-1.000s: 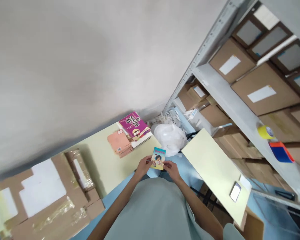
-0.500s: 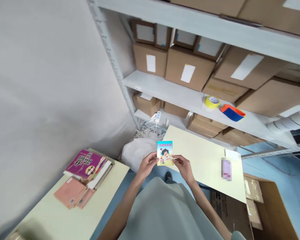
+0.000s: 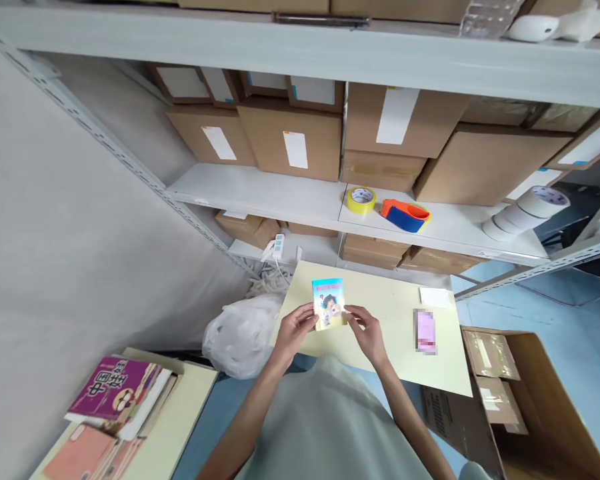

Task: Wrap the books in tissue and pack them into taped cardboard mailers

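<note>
A small booklet (image 3: pixel 329 300) with a blue and yellow cover and a cartoon child on it is held upright in front of my body. My left hand (image 3: pixel 296 329) pinches its lower left edge. At the lower right edge, my right hand (image 3: pixel 367 331) grips it between thumb and fingers. Beneath and behind the booklet lies a pale yellow tabletop (image 3: pixel 380 313). On that table's right side are a pixelated pinkish thing (image 3: pixel 425 331) and a white sheet of paper (image 3: pixel 435 297).
A purple book (image 3: pixel 113 393) tops a stack on the left table, beside salmon booklets (image 3: pixel 80 453). A white plastic bag (image 3: pixel 243 337) sits between the tables. Shelves ahead hold cardboard boxes (image 3: pixel 290 140), yellow tape (image 3: pixel 361 200) and a tape dispenser (image 3: pixel 405 215). An open carton (image 3: pixel 545 393) stands right.
My view has swung right, from the wall and left table to the shelf and second table. Both hands have kept hold of the booklet, which is now over the second table.
</note>
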